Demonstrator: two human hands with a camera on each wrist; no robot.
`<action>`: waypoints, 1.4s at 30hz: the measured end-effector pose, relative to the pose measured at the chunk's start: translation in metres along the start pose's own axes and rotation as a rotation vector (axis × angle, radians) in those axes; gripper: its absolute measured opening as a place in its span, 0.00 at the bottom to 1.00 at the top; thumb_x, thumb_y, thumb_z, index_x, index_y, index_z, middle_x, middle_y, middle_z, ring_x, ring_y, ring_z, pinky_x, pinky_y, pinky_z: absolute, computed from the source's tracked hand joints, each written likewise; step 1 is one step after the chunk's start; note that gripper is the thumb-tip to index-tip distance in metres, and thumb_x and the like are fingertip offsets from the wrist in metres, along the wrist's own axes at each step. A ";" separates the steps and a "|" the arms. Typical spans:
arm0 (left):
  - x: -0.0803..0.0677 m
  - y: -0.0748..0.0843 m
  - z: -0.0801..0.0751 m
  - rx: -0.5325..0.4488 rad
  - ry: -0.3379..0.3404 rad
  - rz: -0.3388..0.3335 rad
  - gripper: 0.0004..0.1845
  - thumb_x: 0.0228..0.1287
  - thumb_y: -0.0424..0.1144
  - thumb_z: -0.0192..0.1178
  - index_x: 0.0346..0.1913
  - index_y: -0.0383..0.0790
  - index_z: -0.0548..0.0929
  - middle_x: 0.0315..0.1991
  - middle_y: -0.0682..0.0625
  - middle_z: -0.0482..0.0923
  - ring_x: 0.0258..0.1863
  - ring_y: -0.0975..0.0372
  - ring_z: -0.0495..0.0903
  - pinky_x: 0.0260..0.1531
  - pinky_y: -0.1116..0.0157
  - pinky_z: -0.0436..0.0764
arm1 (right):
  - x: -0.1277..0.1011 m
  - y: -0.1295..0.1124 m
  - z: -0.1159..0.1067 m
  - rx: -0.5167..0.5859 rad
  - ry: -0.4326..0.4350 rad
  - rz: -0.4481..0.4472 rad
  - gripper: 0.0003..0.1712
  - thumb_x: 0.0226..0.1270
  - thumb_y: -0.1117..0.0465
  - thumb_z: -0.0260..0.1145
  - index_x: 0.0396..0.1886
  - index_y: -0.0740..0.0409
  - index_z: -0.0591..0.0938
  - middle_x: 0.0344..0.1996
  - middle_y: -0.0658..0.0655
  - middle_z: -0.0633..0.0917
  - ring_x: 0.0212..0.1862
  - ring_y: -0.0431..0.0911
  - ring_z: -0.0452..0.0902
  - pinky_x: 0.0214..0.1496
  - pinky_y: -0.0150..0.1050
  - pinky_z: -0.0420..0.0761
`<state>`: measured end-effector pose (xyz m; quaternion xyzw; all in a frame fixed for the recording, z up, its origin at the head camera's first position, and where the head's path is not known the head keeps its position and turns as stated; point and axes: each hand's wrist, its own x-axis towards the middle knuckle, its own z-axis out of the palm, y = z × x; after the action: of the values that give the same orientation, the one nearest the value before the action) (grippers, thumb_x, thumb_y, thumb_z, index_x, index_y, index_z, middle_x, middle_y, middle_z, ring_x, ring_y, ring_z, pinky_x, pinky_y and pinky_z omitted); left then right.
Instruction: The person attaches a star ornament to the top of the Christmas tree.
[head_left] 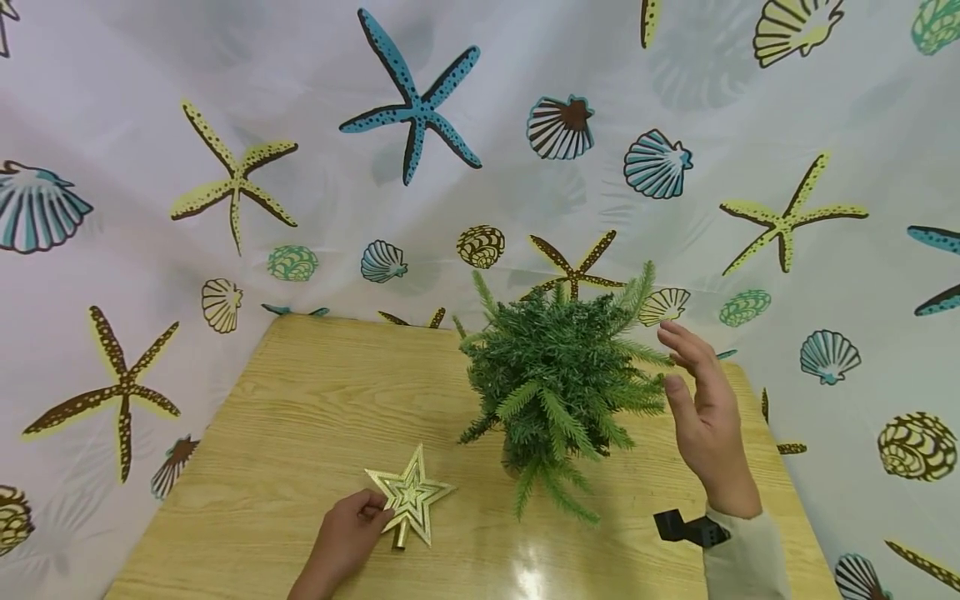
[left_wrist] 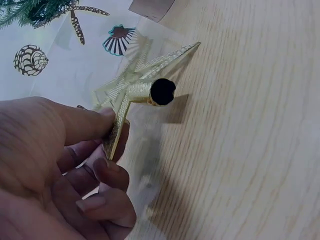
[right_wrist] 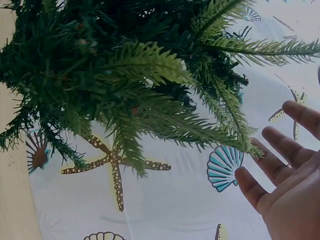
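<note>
One gold star [head_left: 411,497], its stem [head_left: 401,534] pointing away from the tree [head_left: 558,371], is pinched in the left hand [head_left: 350,531] over the table [head_left: 322,400], with the greenery beyond it rightward, nearer the right hand [head_left: 707,417], loosely spread and holding nothing beside the branches [head_left: 641,396].

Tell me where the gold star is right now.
Low in the head view, left of centre, the gold star is pinched in the left hand, left of the green tree on the wooden table.
</note>
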<state>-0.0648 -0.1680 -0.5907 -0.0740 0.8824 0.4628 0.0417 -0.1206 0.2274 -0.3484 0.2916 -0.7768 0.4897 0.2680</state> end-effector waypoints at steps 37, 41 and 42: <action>-0.004 0.032 -0.017 -0.466 0.110 0.104 0.10 0.64 0.34 0.62 0.47 0.35 0.81 0.38 0.42 0.80 0.30 0.52 0.82 0.25 0.63 0.81 | 0.038 0.012 0.008 -0.022 -0.203 0.060 0.13 0.61 0.75 0.65 0.46 0.68 0.82 0.40 0.63 0.83 0.40 0.46 0.77 0.42 0.37 0.74; -0.006 0.040 -0.020 -0.447 0.124 0.113 0.10 0.64 0.34 0.62 0.47 0.34 0.81 0.36 0.42 0.80 0.30 0.53 0.82 0.24 0.62 0.81 | 0.040 0.012 0.010 -0.022 -0.201 0.043 0.14 0.58 0.76 0.67 0.45 0.68 0.82 0.39 0.63 0.83 0.39 0.48 0.77 0.42 0.42 0.75; -0.006 0.042 -0.021 -0.450 0.126 0.116 0.11 0.64 0.35 0.63 0.47 0.34 0.81 0.36 0.42 0.80 0.30 0.54 0.82 0.25 0.62 0.81 | 0.041 0.012 0.011 -0.022 -0.201 0.045 0.14 0.58 0.76 0.67 0.45 0.68 0.82 0.39 0.63 0.84 0.38 0.48 0.77 0.42 0.41 0.75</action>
<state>-0.0659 -0.1610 -0.5444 -0.0593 0.7606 0.6439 -0.0576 -0.1588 0.2142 -0.3312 0.3187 -0.8115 0.4553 0.1807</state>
